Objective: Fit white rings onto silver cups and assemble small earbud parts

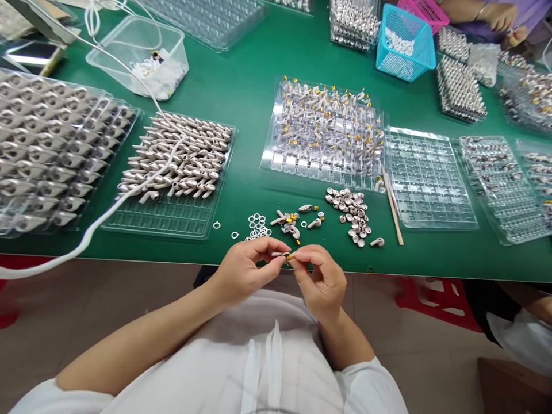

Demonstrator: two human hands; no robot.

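Note:
My left hand (pixel 245 267) and my right hand (pixel 321 279) meet at the near edge of the green table (pixel 250 92). Both pinch one small beige earbud-shaped shell (pixel 282 255) with a yellow tip between the fingertips. Just beyond the hands lie small white rings (pixel 257 225), a few loose shells with yellow tips (pixel 290 221) and a heap of small round caps (pixel 351 214). A loose shell (pixel 377 242) lies to the right of the caps.
Clear trays hold beige shells (pixel 181 164), grey parts (pixel 52 149) and yellow-tipped parts (pixel 325 129); an unfilled tray (pixel 426 178) lies right. A thin wooden stick (pixel 392 204), white cable (pixel 107 210), clear tub (pixel 142 54) and blue basket (pixel 405 43) are about. Another person's hands (pixel 500 17) work at far right.

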